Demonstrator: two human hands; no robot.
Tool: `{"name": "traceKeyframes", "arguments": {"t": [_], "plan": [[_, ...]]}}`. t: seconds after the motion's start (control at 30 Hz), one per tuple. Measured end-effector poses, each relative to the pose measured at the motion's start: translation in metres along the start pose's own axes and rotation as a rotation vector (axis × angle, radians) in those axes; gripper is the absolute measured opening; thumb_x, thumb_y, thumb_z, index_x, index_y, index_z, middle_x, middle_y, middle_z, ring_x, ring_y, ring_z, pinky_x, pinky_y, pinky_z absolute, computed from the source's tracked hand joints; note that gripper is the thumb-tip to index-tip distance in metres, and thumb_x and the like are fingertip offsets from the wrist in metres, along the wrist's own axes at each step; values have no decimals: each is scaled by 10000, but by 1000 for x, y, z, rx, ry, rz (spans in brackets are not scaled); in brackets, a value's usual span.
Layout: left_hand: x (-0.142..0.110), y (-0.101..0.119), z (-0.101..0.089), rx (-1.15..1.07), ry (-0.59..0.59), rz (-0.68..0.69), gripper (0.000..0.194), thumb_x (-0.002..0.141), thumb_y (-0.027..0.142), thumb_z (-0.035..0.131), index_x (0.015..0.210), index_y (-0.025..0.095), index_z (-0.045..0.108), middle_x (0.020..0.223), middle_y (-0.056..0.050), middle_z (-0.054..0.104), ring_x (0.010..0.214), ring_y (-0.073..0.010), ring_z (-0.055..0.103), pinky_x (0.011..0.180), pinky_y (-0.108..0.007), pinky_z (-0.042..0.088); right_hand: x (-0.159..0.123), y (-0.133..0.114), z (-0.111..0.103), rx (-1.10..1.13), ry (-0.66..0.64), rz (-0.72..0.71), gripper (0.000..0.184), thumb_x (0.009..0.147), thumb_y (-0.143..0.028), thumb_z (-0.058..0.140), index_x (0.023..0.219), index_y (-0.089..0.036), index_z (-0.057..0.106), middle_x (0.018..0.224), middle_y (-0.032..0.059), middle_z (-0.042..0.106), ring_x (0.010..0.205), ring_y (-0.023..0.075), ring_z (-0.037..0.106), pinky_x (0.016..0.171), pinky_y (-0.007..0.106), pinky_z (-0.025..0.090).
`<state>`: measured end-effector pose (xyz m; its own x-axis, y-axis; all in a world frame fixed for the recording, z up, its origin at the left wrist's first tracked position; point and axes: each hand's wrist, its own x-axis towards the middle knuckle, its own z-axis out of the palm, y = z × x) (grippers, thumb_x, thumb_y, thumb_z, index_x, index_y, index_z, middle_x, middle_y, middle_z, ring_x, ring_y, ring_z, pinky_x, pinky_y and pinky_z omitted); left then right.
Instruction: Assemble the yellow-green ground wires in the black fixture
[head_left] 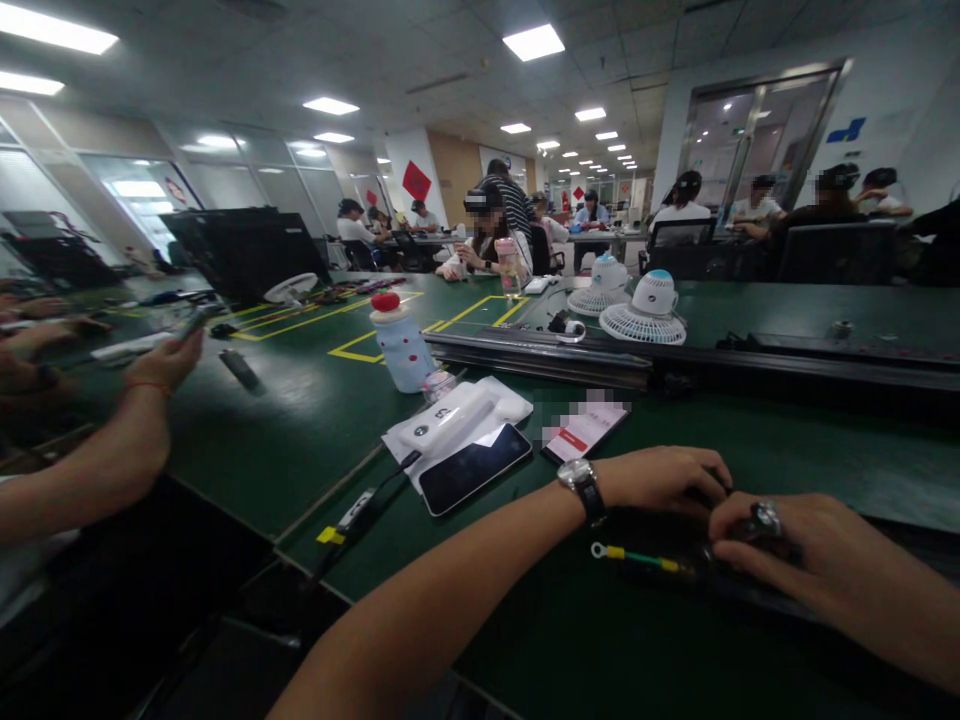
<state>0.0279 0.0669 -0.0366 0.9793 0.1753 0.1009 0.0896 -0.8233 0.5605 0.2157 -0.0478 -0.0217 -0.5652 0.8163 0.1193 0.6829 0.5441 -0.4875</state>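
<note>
Left hand (664, 480), right hand (795, 555) palm-down gripping dark part (675, 575).

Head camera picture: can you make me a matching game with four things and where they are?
Things:
1. phone
2. water bottle
3. white fan
4. green-and-yellow wire

Places:
A. beside the fingers of both hands
B. far side of the black rail, on the right
C. lying flat, screen dark, by the left wrist
D. standing upright behind the white pouch

Pairs: 1-C, 2-D, 3-B, 4-A
</note>
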Motion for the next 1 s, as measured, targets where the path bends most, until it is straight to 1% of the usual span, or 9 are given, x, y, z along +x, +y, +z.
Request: {"name": "traceKeyframes", "arguments": {"t": [0.1, 0.2, 0.3, 0.43, 0.57, 0.67, 0.8, 0.9, 1.0], "plan": [[3, -1, 1, 0, 9, 9, 139, 844, 135, 662, 953, 199, 720, 1204, -59, 574, 1143, -178, 548, 1039, -299, 409, 0, -3, -7, -7, 7, 1, 152, 967, -301, 534, 953, -297, 685, 839, -50, 720, 747, 143, 695, 696, 250, 515], [4, -3, 2, -2, 34, 25, 162, 864, 133, 637, 991, 197, 714, 1177, -67, 581, 1116, -175, 554, 1015, -298, 414, 0, -8, -14, 5, 64, 23, 163, 967, -284, 535, 947, -274, 697, 778, -45, 715, 675, 133, 683, 632, 235, 500], [4, -5, 3, -12, 60, 30, 192, 850, 107, 646, 997, 215, 711, 1161, -57, 591, 1088, -169, 561, 988, -303, 425, 0, -14, -16, 35, 118, 36, 166, 957, -280, 548, 918, -265, 709, 763, -44, 728, 655, 132, 686, 610, 233, 499], [3, -6, 3, -7, 84, 40, 115, 846, 130, 665, 923, 202, 710, 1121, -58, 603, 1042, -164, 575, 952, -309, 444, 0, -17, -13, 59, 100, 51, 155, 947, -283, 562, 911, -279, 712, 767, -60, 736, 661, 129, 691, 620, 235, 501], [3, -5, 2, -23, 92, 13, 97, 821, 117, 690, 854, 205, 709, 1083, -47, 618, 1033, -161, 575, 951, -317, 444, 0, -19, -10, 71, 85, 26, 177, 954, -297, 552, 893, -267, 716, 783, -44, 741, 687, 141, 698, 637, 246, 509], [3, -5, 2, -20, 95, 15, 81, 828, 125, 685, 846, 201, 705, 1093, -51, 618, 1038, -163, 574, 952, -319, 442, 0, -20, -8, 64, 75, 24, 190, 961, -297, 545, 892, -261, 718, 787, -35, 741, 695, 145, 698, 644, 249, 511], [2, -7, 3, 14, 86, 33, 56, 858, 158, 663, 879, 199, 695, 1130, -58, 606, 1050, -164, 568, 948, -316, 440, 0, -18, -3, -10, 86, -27, 208, 976, -259, 515, 907, -251, 711, 798, -22, 730, 706, 149, 689, 673, 270, 507], [2, -9, 3, 30, 85, 41, 60, 865, 161, 656, 894, 197, 695, 1128, -62, 606, 1052, -164, 568, 946, -312, 439, -2, -14, 0, -86, 123, -109, 200, 983, -249, 501, 958, -243, 699, 845, 5, 726, 755, 168, 687, 674, 285, 504], [3, -9, 4, 32, 90, 40, 62, 849, 162, 678, 884, 207, 704, 1112, -53, 613, 1038, -161, 573, 937, -310, 442, -5, -14, 0, -110, 180, -164, 210, 989, -238, 485, 969, -241, 694, 839, 11, 723, 756, 163, 681, 682, 280, 505]]}}
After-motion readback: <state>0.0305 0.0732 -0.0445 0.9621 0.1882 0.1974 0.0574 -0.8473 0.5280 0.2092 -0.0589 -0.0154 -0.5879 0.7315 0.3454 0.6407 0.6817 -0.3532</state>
